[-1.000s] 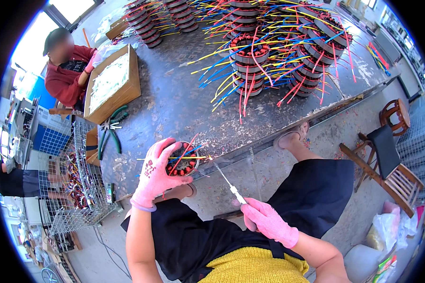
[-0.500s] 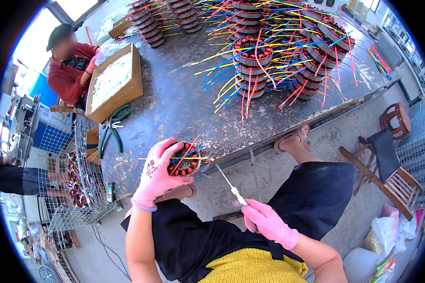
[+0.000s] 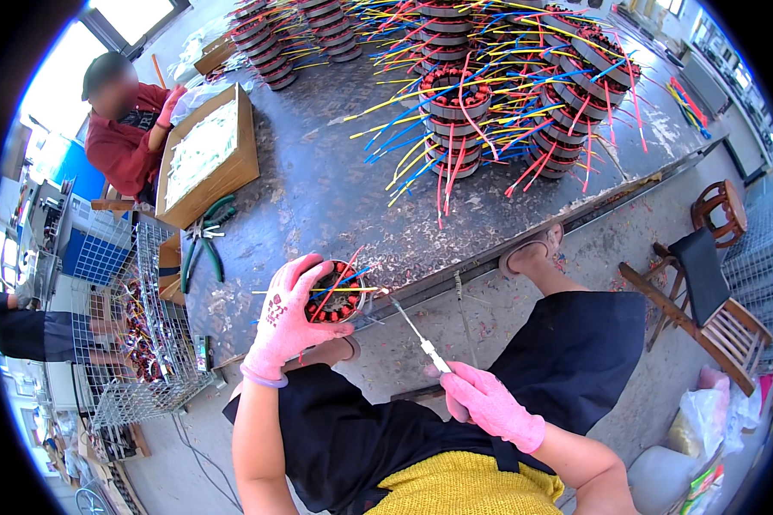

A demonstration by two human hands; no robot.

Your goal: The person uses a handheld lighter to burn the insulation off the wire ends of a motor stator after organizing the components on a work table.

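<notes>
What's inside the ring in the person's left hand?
Inside the ring, red segments line the edge, and yellow, blue and red wires cross the opening. The left hand covers the ring's left side, hiding whatever lies there.

On my feed I hold the pink knit-gloved left hand gripping at eight o'clock, thumb spread from curved fingers; the pink knit-gloved right hand curls closed at five o'clock.

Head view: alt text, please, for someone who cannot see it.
A pink-gloved left hand holds a wire-wound ring near the table edge; the gloved right hand points a thin white tool toward it. Beyond stand stacks of similar rings trailing coloured wires; a co-worker is beside an open box at left.
</notes>
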